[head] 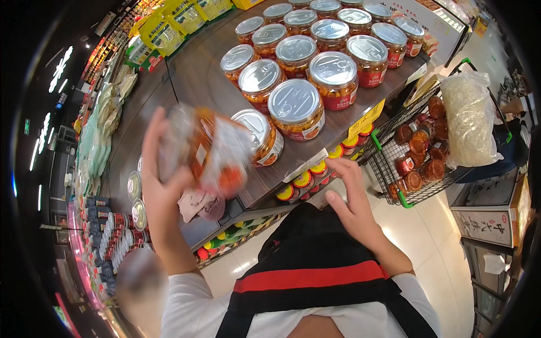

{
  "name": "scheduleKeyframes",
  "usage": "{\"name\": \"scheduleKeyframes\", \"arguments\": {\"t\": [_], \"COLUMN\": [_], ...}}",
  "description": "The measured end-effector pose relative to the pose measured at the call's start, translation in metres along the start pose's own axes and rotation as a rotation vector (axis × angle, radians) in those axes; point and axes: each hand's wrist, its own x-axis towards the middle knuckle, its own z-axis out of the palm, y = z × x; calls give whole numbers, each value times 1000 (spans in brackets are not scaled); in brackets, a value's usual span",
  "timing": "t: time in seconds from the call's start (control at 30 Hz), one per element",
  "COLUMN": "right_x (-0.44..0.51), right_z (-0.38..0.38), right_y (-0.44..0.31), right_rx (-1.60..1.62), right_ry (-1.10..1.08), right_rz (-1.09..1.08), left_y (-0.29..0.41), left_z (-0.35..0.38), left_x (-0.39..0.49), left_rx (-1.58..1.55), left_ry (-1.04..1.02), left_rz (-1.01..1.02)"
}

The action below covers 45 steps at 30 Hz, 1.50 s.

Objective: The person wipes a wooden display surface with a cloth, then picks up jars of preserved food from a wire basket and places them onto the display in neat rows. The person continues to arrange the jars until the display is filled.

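Observation:
My left hand [167, 181] grips a jar of orange-red preserved food [203, 148]. The jar is tilted and blurred by motion, with a pale label on its side. Below it, a crumpled greyish-pink cloth [203, 205] lies at the display table's corner. My right hand [351, 203] is empty in front of my black apron [312, 245], fingers apart, close to the table's front edge. Rows of similar jars with silver pull-ring lids stand on the dark wooden tabletop [203, 84]. The closest are a jar [262, 139] beside the held one and a larger-looking jar [297, 110] behind it.
A shopping cart [380, 156] at the right holds several reddish jars [418, 143] and a big clear plastic bag [469, 120]. Yellow-lidded jars [302, 179] line a shelf under the table edge. Yellow packets [167, 31] lie at the back left. Stacked cans [120, 232] stand at left.

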Motion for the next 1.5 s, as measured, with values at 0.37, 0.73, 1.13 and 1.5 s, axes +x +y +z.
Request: {"name": "scheduleKeyframes", "arguments": {"t": [0.37,0.73,1.13,1.5], "right_x": [-85,-104,-119,-130], "right_z": [2,19,11,-89], "right_y": [77,134,174,303], "right_rx": [-127,-459,-425,0], "right_ry": [-154,-247,-437,174], "right_rz": [270,158,246,627], "left_y": [-168,-171,-194,-98], "left_z": [18,23,8,100], "left_x": [98,89,90,110], "left_rx": [445,259,754,788], "left_ry": [179,-69,-89,-243], "left_rz": [-39,-205,106,191]}}
